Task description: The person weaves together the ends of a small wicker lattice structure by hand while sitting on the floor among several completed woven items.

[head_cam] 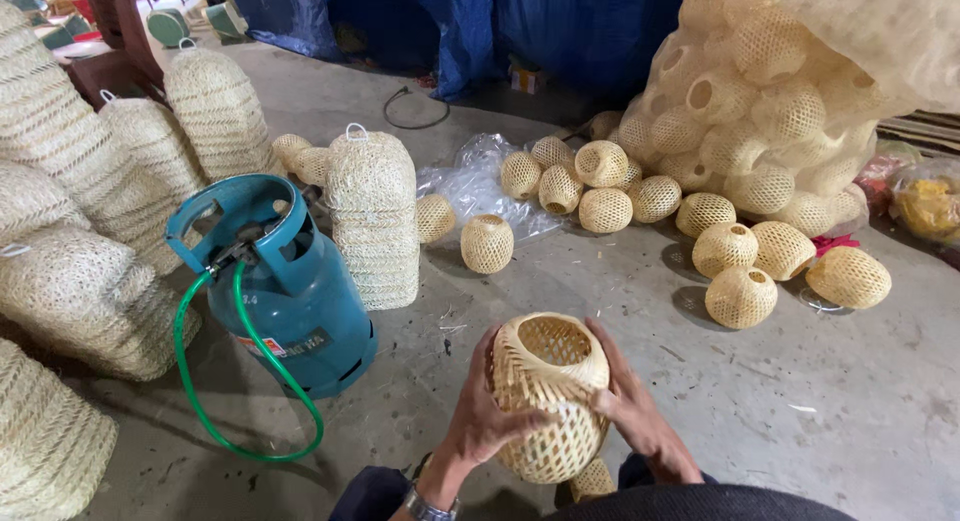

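Note:
I hold a pale woven bamboo ball shade [548, 393] low in the middle of the view, its round opening facing up and away. My left hand [487, 414] grips its left side with the thumb across the weave. My right hand [632, 401] cups its right side, fingers along the rim. A wristwatch [428, 505] sits on my left wrist. Another small woven piece [594, 478] peeks out below the shade, between my knees.
A teal gas cylinder [290, 291] with a green hose [215, 401] stands at left on the concrete floor. Stacked woven covers [372, 216] and piles [80, 261] line the left. Several loose woven balls [740, 296] lie ahead, beside a big clear sack [770, 111] full of them.

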